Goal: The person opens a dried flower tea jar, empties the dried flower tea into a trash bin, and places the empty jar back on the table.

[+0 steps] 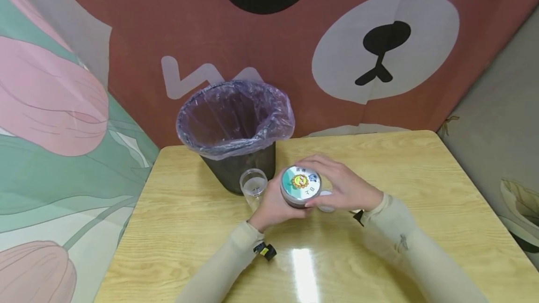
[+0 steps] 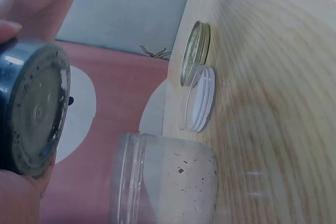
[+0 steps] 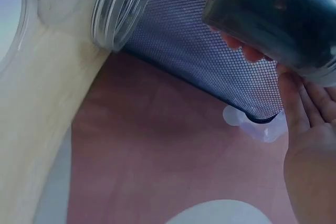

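Above the table, both hands hold a jar (image 1: 301,182) of dark contents, its round lid bearing a sunflower picture. My left hand (image 1: 271,205) grips the jar's body from the left. On the other side, my right hand (image 1: 346,185) holds the lid's rim between thumb and fingers. The left wrist view shows the jar's dark base (image 2: 42,111) tilted toward the camera. Beside the left hand stands a clear open jar (image 1: 254,183); brown specks mark its wall in the left wrist view.
A black mesh trash bin (image 1: 236,169) with a purple liner stands behind the hands, near the cloth-covered wall. Two lids lie on the wooden table (image 1: 421,186): a gold-rimmed one (image 2: 195,51) and a clear one with a white disc (image 2: 202,100), side by side.
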The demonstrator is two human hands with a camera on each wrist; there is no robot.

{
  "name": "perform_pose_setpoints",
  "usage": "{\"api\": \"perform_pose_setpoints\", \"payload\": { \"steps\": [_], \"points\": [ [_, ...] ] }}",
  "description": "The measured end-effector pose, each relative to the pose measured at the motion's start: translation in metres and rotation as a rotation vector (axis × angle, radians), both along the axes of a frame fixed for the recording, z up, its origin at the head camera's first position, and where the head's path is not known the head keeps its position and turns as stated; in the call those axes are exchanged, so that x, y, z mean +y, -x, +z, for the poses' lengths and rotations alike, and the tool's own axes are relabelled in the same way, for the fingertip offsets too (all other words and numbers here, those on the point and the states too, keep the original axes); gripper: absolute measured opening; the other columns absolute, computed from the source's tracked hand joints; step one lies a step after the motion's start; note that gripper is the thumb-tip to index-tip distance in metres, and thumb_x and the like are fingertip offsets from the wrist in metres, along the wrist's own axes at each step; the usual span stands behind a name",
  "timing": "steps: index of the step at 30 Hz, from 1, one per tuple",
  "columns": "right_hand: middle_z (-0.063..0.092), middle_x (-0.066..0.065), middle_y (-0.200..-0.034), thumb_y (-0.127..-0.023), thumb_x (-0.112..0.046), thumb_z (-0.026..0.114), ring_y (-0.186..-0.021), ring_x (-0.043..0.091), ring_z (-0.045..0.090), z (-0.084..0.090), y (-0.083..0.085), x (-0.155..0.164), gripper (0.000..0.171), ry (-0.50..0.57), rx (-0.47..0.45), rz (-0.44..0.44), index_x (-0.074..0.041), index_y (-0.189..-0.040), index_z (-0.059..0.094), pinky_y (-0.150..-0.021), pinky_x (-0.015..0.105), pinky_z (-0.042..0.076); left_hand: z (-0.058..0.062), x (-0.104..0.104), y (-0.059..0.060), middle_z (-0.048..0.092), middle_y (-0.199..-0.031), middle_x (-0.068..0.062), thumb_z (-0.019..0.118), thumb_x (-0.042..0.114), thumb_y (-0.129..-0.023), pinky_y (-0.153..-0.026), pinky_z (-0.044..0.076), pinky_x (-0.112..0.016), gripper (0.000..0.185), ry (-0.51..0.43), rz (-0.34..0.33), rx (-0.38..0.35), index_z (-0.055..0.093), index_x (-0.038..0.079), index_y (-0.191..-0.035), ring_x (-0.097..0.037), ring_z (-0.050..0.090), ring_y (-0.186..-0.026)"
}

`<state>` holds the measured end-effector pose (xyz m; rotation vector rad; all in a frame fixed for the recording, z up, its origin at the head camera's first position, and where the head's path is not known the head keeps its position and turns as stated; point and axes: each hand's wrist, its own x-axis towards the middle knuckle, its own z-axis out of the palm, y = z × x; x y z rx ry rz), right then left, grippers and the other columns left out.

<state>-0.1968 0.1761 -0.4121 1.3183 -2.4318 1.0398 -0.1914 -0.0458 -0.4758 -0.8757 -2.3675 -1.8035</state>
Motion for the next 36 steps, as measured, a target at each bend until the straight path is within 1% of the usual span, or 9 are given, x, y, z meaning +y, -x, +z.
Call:
{"api": "perform_pose_setpoints", "payload": {
  "steps": [6,12,16,17,19,23,26,29,36],
  "points": [
    [0.057,0.006,-0.149,-0.078,-0.033,0.091,-0.137,0.025,0.055,-0.002,0.003,0.004,0.086,0.003,-0.146,0.051,-0.011,-0.151,0.051,-0.112,0.049,0.049,-0.001,-0.003,-0.001,0.068,-0.130,-0.005,0.097,0.013,-0.059,-0.110,0.050,-0.036,0.100,0.026,-0.038,-0.009,0.050,0.014,-0.148,-0.018,0.065,-0.119],
    [0.052,0.005,-0.154,-0.078,-0.026,0.091,-0.142,0.026,0.050,-0.006,0.010,0.011,0.090,0.007,-0.272,0.106,-0.017,-0.156,0.047,-0.114,0.055,0.045,-0.002,-0.001,0.001,0.066,-0.134,-0.005,0.097,0.011,-0.059,-0.115,0.047,-0.037,0.106,0.007,-0.090,-0.015,0.046,0.015,-0.152,-0.018,0.063,-0.123],
    [0.045,0.006,-0.161,-0.083,-0.028,0.088,-0.148,0.030,0.043,-0.004,0.008,0.009,0.091,-0.019,-0.313,0.080,-0.016,-0.160,0.041,-0.118,0.060,0.039,-0.005,-0.001,0.001,0.066,-0.133,-0.006,0.096,0.008,-0.059,-0.115,0.047,-0.037,0.105,-0.019,-0.071,-0.027,0.046,0.014,-0.151,-0.019,0.063,-0.123],
    [0.044,0.006,-0.162,-0.084,-0.030,0.087,-0.149,0.031,0.042,-0.002,0.006,0.008,0.091,-0.030,-0.304,0.057,-0.016,-0.160,0.040,-0.119,0.059,0.038,-0.006,-0.001,0.001,0.066,-0.133,-0.006,0.096,0.007,-0.060,-0.114,0.047,-0.037,0.103,-0.023,-0.060,-0.030,0.047,0.014,-0.150,-0.019,0.063,-0.122],
    [0.047,0.007,-0.159,-0.085,-0.039,0.085,-0.144,0.029,0.048,0.002,0.001,0.003,0.090,-0.066,-0.225,-0.010,-0.014,-0.160,0.040,-0.115,0.055,0.044,-0.006,0.000,0.001,0.066,-0.131,-0.007,0.095,0.007,-0.059,-0.112,0.049,-0.036,0.100,-0.025,-0.036,-0.037,0.049,0.013,-0.147,-0.019,0.063,-0.120],
    [0.061,0.009,-0.136,-0.083,-0.066,0.076,-0.116,0.023,0.063,0.008,-0.010,-0.011,0.092,-0.169,0.080,-0.176,-0.006,-0.150,0.053,-0.093,0.043,0.058,-0.007,0.001,0.001,0.066,-0.131,-0.009,0.094,0.008,-0.060,-0.110,0.050,-0.036,0.096,-0.001,-0.014,-0.030,0.049,0.009,-0.145,-0.021,0.064,-0.119],
    [0.064,0.009,-0.120,-0.082,-0.073,0.072,-0.103,0.020,0.062,0.011,-0.015,-0.019,0.094,-0.204,0.239,-0.230,0.000,-0.140,0.059,-0.084,0.038,0.059,-0.008,0.002,0.002,0.065,-0.132,-0.011,0.093,0.007,-0.059,-0.110,0.050,-0.037,0.098,0.009,-0.013,-0.024,0.048,0.007,-0.146,-0.022,0.064,-0.119],
    [0.064,0.008,-0.118,-0.082,-0.066,0.077,-0.104,0.019,0.060,0.012,-0.015,-0.021,0.090,-0.184,0.246,-0.196,0.002,-0.137,0.061,-0.086,0.037,0.059,-0.006,0.002,0.001,0.065,-0.132,-0.012,0.094,0.006,-0.058,-0.110,0.051,-0.036,0.098,0.007,-0.019,-0.017,0.049,0.007,-0.145,-0.022,0.063,-0.119],
    [0.061,0.006,-0.135,-0.082,-0.058,0.081,-0.119,0.016,0.055,0.014,-0.008,-0.009,0.091,-0.179,0.099,-0.024,-0.002,-0.149,0.053,-0.097,0.035,0.056,-0.006,0.001,0.000,0.067,-0.129,-0.010,0.092,0.005,-0.059,-0.109,0.051,-0.035,0.093,-0.001,-0.066,-0.012,0.051,0.008,-0.143,-0.019,0.065,-0.117]
  ]
}}
